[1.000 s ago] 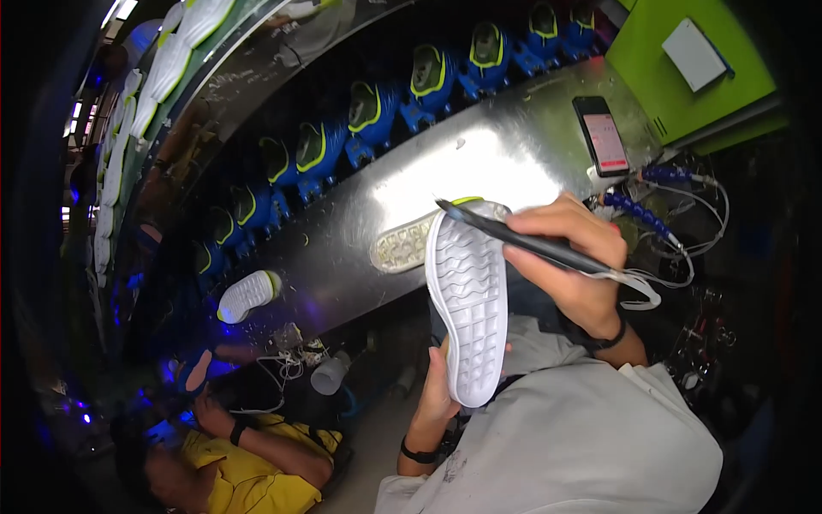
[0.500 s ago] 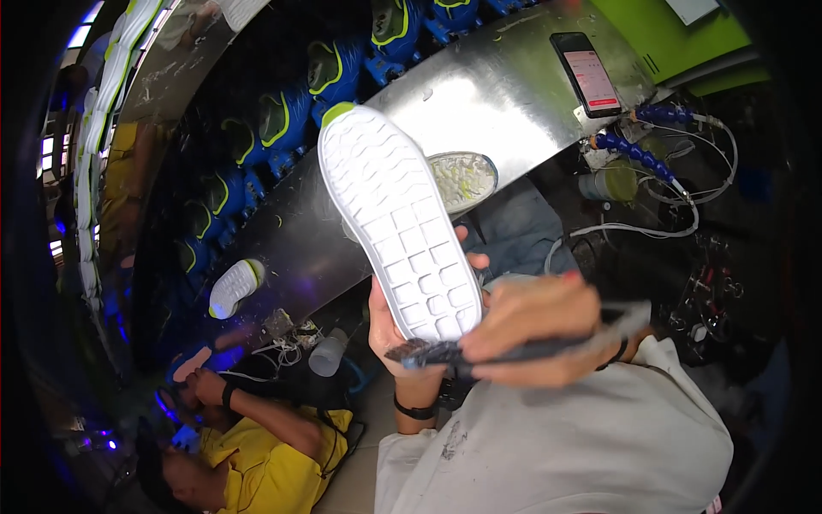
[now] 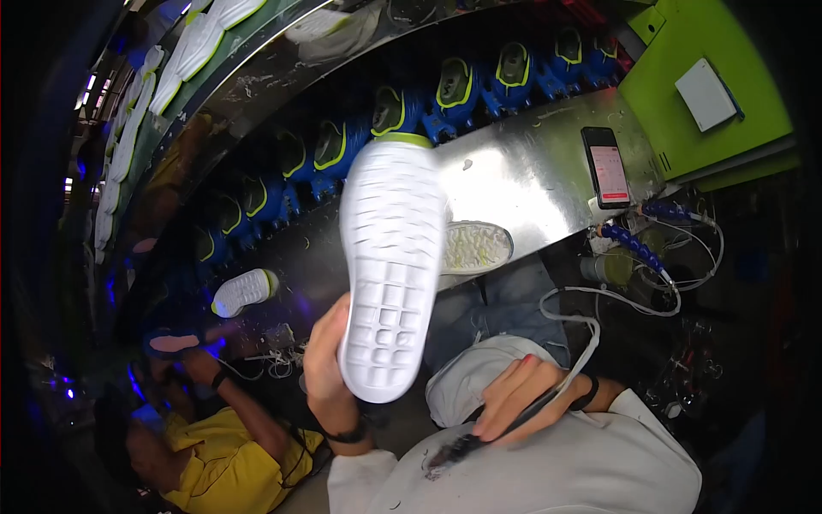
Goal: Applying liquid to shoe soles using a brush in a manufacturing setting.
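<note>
Bench (image 3: pixel 535 193), left hand (image 3: pixel 326 368) gripping sole (image 3: pixel 392 270), right hand (image 3: pixel 521 399) pinching brush (image 3: pixel 465 445)

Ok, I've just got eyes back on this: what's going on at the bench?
The person's left hand holds up a white shoe sole, its grooved face turned to the camera. The right hand grips a dark brush low over the pale shirt, away from the sole. On the metal bench lie a smaller-looking white sole, a sole-shaped piece partly hidden, and a phone. Blue shoe uppers line its far side.
</note>
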